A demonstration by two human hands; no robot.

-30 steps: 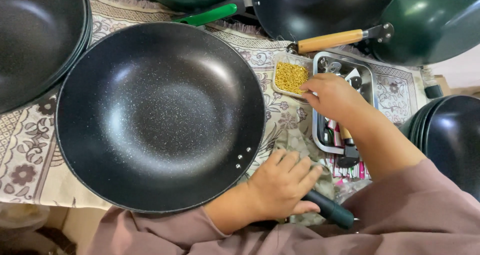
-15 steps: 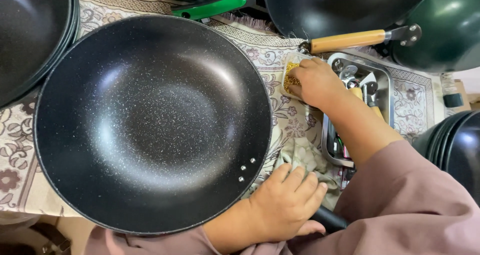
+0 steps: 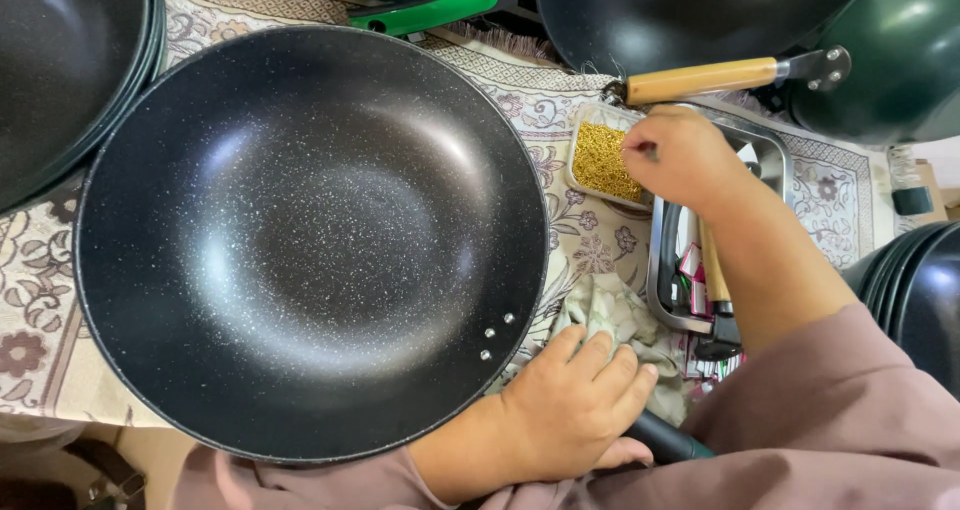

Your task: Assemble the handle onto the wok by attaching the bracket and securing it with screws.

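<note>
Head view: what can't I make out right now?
- Pan handle: mostly hidden under the left hand.
- Right hand fingertips over the tray of gold bits: too small to tell whether anything is pinched.
- Metal tray contents: covered by the right forearm.

Small packets in the metal tray, no signs or screens

A cluster of small flat packets (image 3: 692,270) in red, pink and white lies inside the metal tray (image 3: 655,260) at the right of the patterned cloth, partly hidden under the person's right forearm; more of the same red and white packets (image 3: 712,367) show just below the tray's near rim, beside a dark tool head. Their exact shapes are hard to tell, since only edges show. Just left of the tray stands a small shallow rectangular container (image 3: 603,160), pale-walled and filled with tiny golden pieces. No label shows on any of the pans
</note>
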